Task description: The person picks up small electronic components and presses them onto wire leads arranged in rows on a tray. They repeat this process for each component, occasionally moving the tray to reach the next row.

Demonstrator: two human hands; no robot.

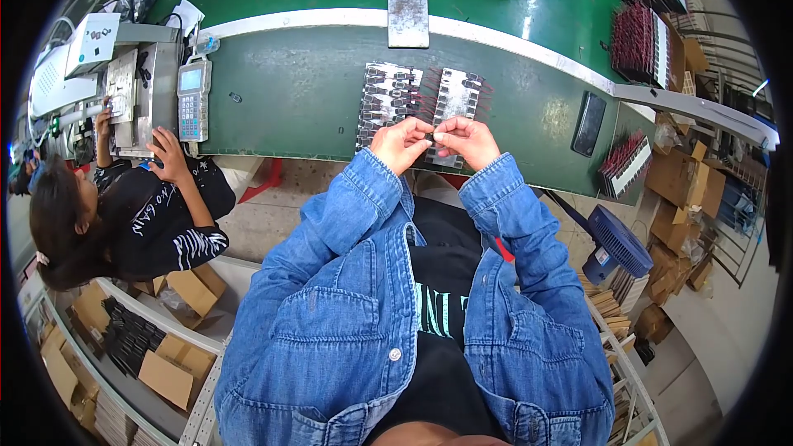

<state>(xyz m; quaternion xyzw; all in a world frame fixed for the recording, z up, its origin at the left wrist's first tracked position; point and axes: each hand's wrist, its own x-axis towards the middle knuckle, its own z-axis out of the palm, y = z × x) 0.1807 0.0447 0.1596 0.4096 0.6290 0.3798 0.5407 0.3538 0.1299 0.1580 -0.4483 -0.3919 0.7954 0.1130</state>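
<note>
My left hand and my right hand meet at the near edge of the green bench, thumbs and forefingers pinched together. Between the fingertips is a small dark piece, too small to name. Right beneath and beyond the hands lies a white board with rows of small black parts and thin dark red wires along its sides. To its left lies a second white board, set with several black clip-like parts. My hands cover part of the near ends of both boards.
A metal plate bridges the bench's white rail. A black phone-like slab lies to the right, near wired board stacks. On the left stand a keypad device and a co-worker's hand. A blue fan stands below right.
</note>
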